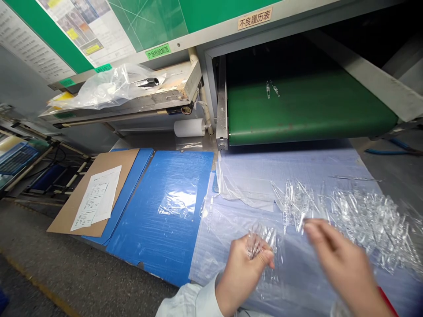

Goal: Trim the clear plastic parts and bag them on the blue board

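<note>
transparent pieces (264, 235) sit bunched in the curled left hand (242, 265).

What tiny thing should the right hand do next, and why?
Maybe the right hand should pinch a piece from the smaller clear pile: its blurred fingertips seem to be at that pile's edge, and the left hand holds a bunch of similar pieces.

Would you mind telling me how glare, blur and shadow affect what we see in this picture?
Head view: the right hand looks blurred; head view: bright glare whitens part of the clear film on the blue board; head view: the green belt darkens toward its far end; head view: highlights on the piled clear pieces make single outlines hard to separate.
</note>
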Motion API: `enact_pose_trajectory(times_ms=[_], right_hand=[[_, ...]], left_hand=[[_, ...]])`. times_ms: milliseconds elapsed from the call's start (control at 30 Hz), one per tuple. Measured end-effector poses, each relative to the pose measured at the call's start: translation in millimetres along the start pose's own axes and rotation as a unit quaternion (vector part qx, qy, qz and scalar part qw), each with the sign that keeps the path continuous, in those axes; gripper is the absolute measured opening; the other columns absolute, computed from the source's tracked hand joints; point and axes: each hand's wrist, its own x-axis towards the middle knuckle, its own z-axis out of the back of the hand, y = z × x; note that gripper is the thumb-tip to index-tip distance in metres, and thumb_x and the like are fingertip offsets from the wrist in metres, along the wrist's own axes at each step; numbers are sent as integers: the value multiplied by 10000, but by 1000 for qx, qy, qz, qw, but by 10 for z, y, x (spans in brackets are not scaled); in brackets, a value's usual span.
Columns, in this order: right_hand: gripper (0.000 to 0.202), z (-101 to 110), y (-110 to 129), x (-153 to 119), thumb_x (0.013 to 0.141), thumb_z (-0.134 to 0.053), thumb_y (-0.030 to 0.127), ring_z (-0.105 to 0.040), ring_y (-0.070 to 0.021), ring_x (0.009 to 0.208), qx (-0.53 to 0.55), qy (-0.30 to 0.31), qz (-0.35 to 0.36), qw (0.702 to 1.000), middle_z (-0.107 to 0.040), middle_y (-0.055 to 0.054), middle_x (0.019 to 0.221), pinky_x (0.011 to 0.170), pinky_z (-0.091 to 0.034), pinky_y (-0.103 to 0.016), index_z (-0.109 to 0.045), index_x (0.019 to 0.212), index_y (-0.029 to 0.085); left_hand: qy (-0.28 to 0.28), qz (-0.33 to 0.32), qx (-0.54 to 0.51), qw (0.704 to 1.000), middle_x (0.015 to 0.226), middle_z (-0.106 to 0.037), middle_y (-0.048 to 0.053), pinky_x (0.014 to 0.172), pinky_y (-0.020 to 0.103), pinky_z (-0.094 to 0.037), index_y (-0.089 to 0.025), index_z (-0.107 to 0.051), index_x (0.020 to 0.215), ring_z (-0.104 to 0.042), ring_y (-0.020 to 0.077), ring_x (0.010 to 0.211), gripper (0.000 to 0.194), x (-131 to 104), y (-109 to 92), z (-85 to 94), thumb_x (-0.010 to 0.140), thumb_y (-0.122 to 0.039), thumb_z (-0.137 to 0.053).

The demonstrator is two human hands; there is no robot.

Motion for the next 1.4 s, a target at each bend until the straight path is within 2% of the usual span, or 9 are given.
enact_pose_trajectory(times_ms=[67,167,300,433,567,700,900,1067,1400], right_hand=[[385,59,-42,81,874,-418,558,-563,-179,478,-16,-39,-47,998,-621,-11,590,456,-430,-287,-618,854,230],[400,-5,-40,91,762,-506,626,-588,-192,513,1,38,-36,999,-642,-14,638,473,-448,-294,-600,828,242],[368,-220,-18,-21,672,-634,553,-599,-187,559,28,111,-43,993,-643,9,693,513,-460,-280,-554,880,260],[349,-287,-66,-12,752,-536,555,-574,-191,564,37,102,-62,992,-607,-8,684,549,-447,-303,-525,881,231],[344,-297,-97,48,797,-475,556,-589,-174,577,97,207,-28,973,-607,1,647,530,-462,-265,-575,779,227],[356,-256,-52,1,877,-381,514,-578,-171,607,105,221,-12,969,-596,-5,682,547,-453,-270,-570,891,214],[339,-146,44,-148,950,-333,418,-580,-140,629,78,297,60,950,-601,16,704,585,-420,-261,-560,772,240],[350,-174,40,-161,958,-320,409,-584,-143,605,33,280,90,955,-596,17,670,560,-418,-270,-545,755,233],[300,-209,89,-162,937,-390,387,-598,-134,580,51,234,98,966,-621,29,663,538,-427,-247,-583,753,250]], left_hand=[[2,25,-7,1000,605,-604,1,708,266,-401,-150,-596,692,-540,145,653,93,-23,57,-1,764,-209,-603],[-1,35,-42,998,605,-613,1,686,266,-401,-144,-602,755,-538,139,627,111,-21,100,-11,754,-250,-636],[24,24,-60,998,628,-620,7,677,262,-406,-139,-619,754,-547,138,635,140,9,93,-20,732,-269,-666],[2,48,-51,998,608,-631,6,676,271,-413,-139,-627,783,-567,147,626,167,35,128,-11,703,-273,-688],[2,38,-60,997,598,-626,9,650,266,-415,-139,-621,737,-557,142,605,168,50,162,-24,685,-283,-693],[-28,33,-40,998,609,-634,11,662,269,-428,-138,-627,766,-575,151,622,148,42,115,-28,694,-254,-683],[-27,-1,-19,999,626,-624,13,678,264,-434,-142,-622,723,-580,154,645,96,32,32,-2,739,-235,-641],[-20,-14,-23,999,631,-613,6,671,252,-428,-144,-621,717,-565,143,643,82,16,15,-12,752,-217,-630],[-18,-14,-21,1000,620,-603,4,664,250,-419,-148,-605,687,-551,141,633,114,10,2,-3,765,-230,-624]])
